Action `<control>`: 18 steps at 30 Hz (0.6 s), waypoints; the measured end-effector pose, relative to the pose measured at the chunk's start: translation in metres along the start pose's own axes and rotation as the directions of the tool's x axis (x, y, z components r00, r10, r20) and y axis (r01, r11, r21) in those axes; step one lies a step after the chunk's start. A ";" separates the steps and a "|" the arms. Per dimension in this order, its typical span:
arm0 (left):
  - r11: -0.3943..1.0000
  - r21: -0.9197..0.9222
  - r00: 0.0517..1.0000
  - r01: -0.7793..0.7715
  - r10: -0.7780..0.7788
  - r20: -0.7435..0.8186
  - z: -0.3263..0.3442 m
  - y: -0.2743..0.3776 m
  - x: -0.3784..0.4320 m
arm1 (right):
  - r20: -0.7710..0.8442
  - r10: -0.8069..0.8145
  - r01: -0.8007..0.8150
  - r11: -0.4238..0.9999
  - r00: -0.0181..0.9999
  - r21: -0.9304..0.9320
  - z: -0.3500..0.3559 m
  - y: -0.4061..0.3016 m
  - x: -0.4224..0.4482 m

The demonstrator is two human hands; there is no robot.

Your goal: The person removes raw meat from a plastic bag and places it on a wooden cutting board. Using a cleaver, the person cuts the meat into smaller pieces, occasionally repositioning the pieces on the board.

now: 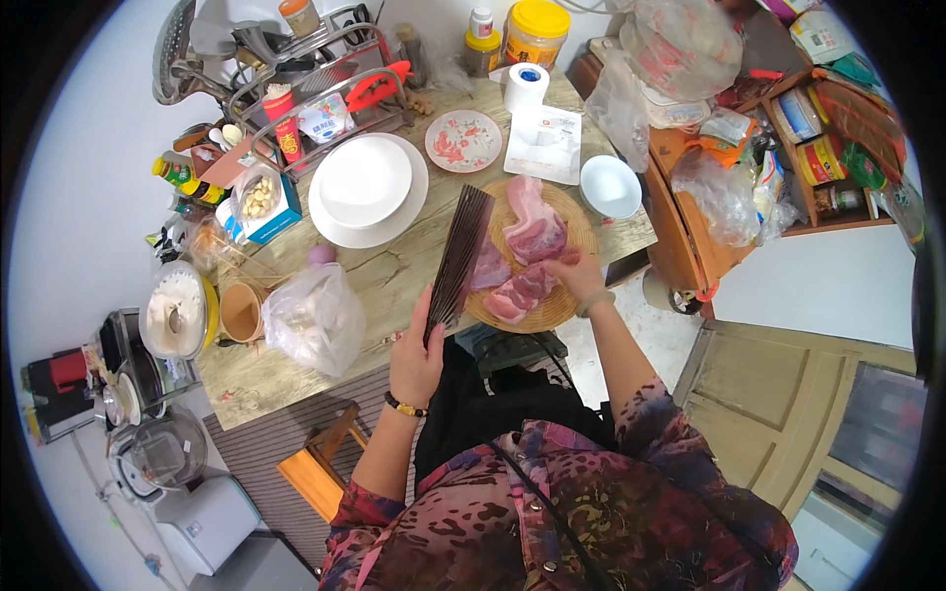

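Observation:
My left hand (415, 366) grips the lower end of a dark brown slatted object (460, 258), which looks like a partly folded hand fan. It stands up beside a round woven board (584, 221) and hides part of its left side. Three pieces of raw meat, apparently pork, lie on the board: a long fatty one (533, 225) at the far side, a near one (519, 294), and a left one (489, 266) partly behind the slats. My right hand (579, 275) is slightly blurred, its fingertips pinching the right end of the near piece.
Beyond the board are a white pouch (543, 144), a paper roll (527, 87), a patterned plate (464, 140) and a pale bowl (610, 187). Stacked white plates (366, 181) and a filled plastic bag (314, 318) stand left. A wooden stool (321, 465) is below the table (295, 399).

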State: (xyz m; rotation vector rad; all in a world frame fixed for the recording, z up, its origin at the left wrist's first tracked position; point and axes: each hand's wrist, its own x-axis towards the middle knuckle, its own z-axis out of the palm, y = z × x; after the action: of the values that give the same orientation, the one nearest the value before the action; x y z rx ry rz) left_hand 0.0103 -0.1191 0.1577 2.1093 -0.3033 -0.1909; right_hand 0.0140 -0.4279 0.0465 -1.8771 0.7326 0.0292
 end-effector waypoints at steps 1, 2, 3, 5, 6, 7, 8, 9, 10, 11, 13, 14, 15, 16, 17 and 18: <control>1.000 -0.017 1.000 0.006 -0.006 -0.001 0.000 0.001 -0.002 | 0.128 -0.053 0.062 0.996 0.990 -0.064 0.001 0.003 -0.010; 0.999 -0.033 1.000 0.012 -0.012 -0.001 0.000 0.002 -0.004 | 0.147 -0.156 0.160 0.987 0.977 -0.015 0.009 0.008 -0.019; 1.000 -0.024 1.000 -0.005 0.005 -0.010 -0.001 0.002 -0.005 | 0.119 -0.195 0.217 0.952 0.974 -0.217 0.014 0.012 -0.022; 0.999 -0.004 0.999 -0.039 0.039 -0.027 -0.001 0.000 -0.009 | 0.087 -0.281 0.277 0.759 0.956 -0.589 0.021 0.019 -0.026; 1.000 0.007 1.000 0.006 -0.006 -0.003 -0.004 0.002 -0.012 | 0.117 -0.249 0.272 0.801 0.961 -0.533 0.023 0.012 -0.029; 0.999 0.019 0.998 0.050 -0.051 0.020 -0.007 0.005 -0.015 | 0.149 -0.219 0.264 0.840 0.964 -0.474 0.024 0.005 -0.031; 0.995 0.033 0.994 0.095 -0.097 0.043 -0.010 0.007 -0.018 | 0.184 -0.191 0.253 0.875 0.964 -0.414 0.025 -0.003 -0.034; 0.998 0.054 1.000 0.030 -0.031 0.002 -0.010 0.005 -0.021 | 0.177 -0.192 0.242 0.911 0.965 -0.335 0.025 -0.010 -0.039; 0.996 0.078 0.999 -0.033 0.036 -0.037 -0.010 0.002 -0.023 | 0.172 -0.192 0.231 0.939 0.966 -0.253 0.026 -0.016 -0.045; 0.990 0.104 0.992 -0.095 0.103 -0.074 -0.011 0.000 -0.026 | 0.167 -0.191 0.219 0.961 0.967 -0.170 0.028 -0.020 -0.048; 0.996 0.072 0.995 -0.057 0.062 -0.081 -0.013 0.003 -0.032 | 0.164 -0.159 0.135 0.980 0.974 0.147 0.033 -0.020 -0.044; 0.998 0.056 0.996 -0.036 0.041 -0.084 -0.014 0.005 -0.034 | 0.167 -0.144 0.088 0.949 0.975 0.302 0.036 -0.020 -0.041; 0.998 0.067 0.995 -0.021 0.027 -0.094 -0.017 0.007 -0.037 | 0.158 -0.168 0.091 0.910 0.973 0.405 0.042 -0.030 -0.038; 0.997 0.075 0.995 -0.008 0.016 -0.101 -0.020 0.010 -0.040 | 0.143 -0.189 0.094 0.860 0.971 0.501 0.044 -0.044 -0.034; 0.996 0.083 0.994 0.005 0.004 -0.108 -0.022 0.011 -0.042 | 0.126 -0.209 0.096 0.800 0.970 0.592 0.046 -0.054 -0.027; 0.996 0.090 0.994 0.020 -0.010 -0.106 -0.024 0.013 -0.045 | 0.088 -0.212 0.149 0.878 0.973 0.456 0.044 -0.054 -0.018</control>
State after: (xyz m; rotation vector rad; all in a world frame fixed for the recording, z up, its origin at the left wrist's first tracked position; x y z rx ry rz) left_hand -0.0282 -0.0935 0.1824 2.2037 -0.2368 -0.0748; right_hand 0.0399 -0.3693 0.0785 -1.4748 0.4203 -0.1216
